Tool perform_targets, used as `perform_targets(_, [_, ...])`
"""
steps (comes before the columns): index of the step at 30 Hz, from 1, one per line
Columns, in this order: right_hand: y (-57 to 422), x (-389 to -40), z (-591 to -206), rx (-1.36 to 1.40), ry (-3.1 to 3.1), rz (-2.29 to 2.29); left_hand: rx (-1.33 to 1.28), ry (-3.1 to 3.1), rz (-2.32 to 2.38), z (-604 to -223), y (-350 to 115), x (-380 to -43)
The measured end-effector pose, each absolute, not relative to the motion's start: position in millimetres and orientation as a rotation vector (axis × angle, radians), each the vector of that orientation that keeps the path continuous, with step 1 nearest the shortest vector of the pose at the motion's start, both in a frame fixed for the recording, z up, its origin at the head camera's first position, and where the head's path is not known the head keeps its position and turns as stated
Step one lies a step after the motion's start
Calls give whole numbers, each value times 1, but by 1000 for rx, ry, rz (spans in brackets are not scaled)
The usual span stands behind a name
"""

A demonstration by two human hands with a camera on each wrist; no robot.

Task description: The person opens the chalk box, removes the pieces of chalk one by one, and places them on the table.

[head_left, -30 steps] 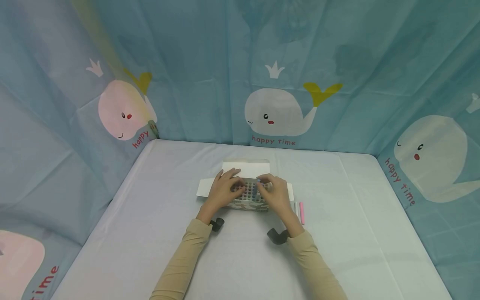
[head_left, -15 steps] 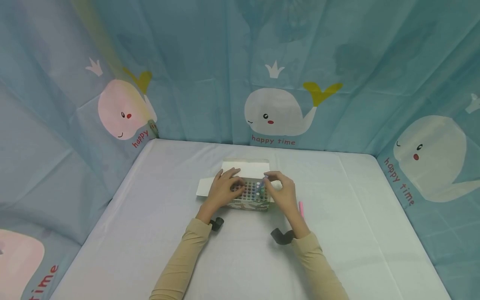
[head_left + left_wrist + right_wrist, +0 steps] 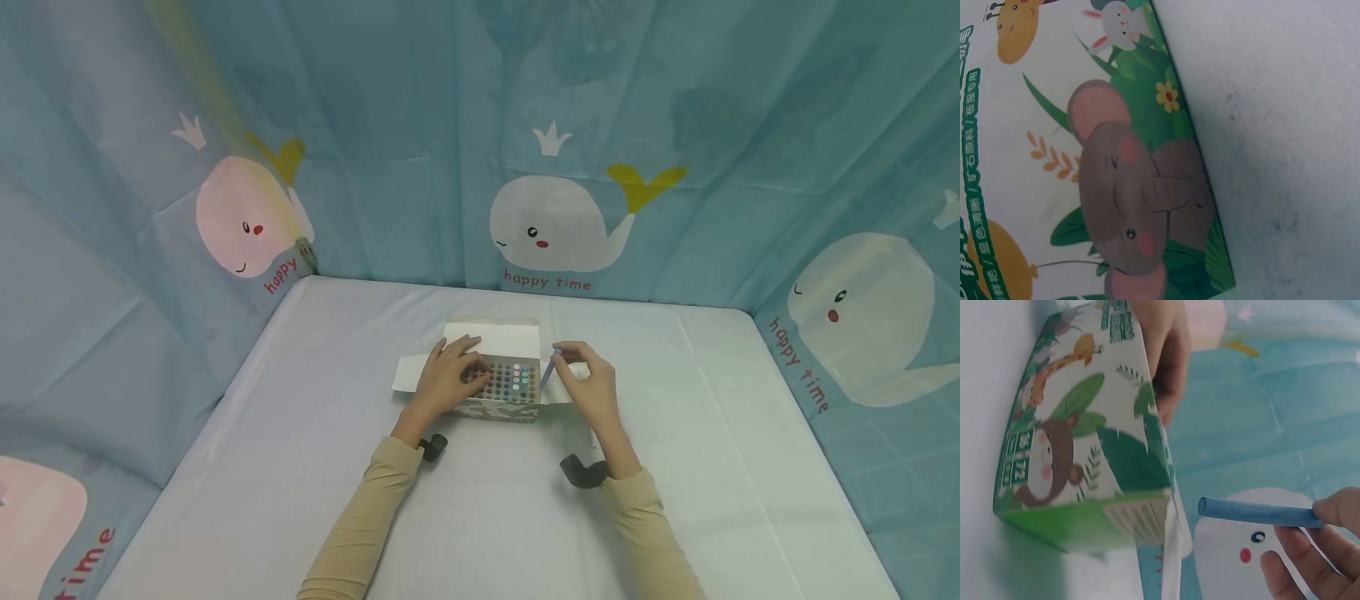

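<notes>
On the white tabletop, an open chalk box (image 3: 498, 411) with cartoon animals holds rows of upright chalks, their coloured round ends (image 3: 519, 379) showing. My left hand (image 3: 444, 383) rests over the box's left part, thumb and index finger bent above the rows, other fingers spread at the back edge. Between thumb and fingers, my right hand (image 3: 592, 390) pinches the upper end of a blue chalk stick (image 3: 1254, 512). The stick is outside the box, just right of it and tilted over the side flap. The left wrist view shows the box's elephant-printed front (image 3: 1122, 187).
The back flap (image 3: 492, 337) stands up white behind the box, and side flaps (image 3: 408, 374) stick out to the left and right. A whale-printed blue curtain (image 3: 375, 167) hangs behind the table (image 3: 337, 333).
My right hand has drawn the blue chalk up out of the rows and moved right with it. Its forearm now covers the pink stick lying on the table. My left hand has stayed put.
</notes>
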State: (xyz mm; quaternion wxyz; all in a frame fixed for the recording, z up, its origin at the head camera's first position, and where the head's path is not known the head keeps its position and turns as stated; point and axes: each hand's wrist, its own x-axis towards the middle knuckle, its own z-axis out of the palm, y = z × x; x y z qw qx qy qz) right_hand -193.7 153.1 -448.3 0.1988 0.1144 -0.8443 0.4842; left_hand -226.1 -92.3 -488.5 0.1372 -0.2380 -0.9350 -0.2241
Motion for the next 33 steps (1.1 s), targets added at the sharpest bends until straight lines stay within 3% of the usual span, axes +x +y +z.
perform_targets(15, [188, -192, -454, 291, -2368, 1377, -661, -2727, -681, -488, -92, -226])
perform_targets(23, [237, -233, -541, 279, -2438, 1195, -662, -2734, -689, -489, -92, -227])
perform_targets(31, [263, -240, -564, 225, -2568, 1086, -654, -2737, -709, -487, -93, -226])
perform_targets(33, [262, -231, -547, 226, -2584, 1131, -657, -2732, -712, -487, -92, -226])
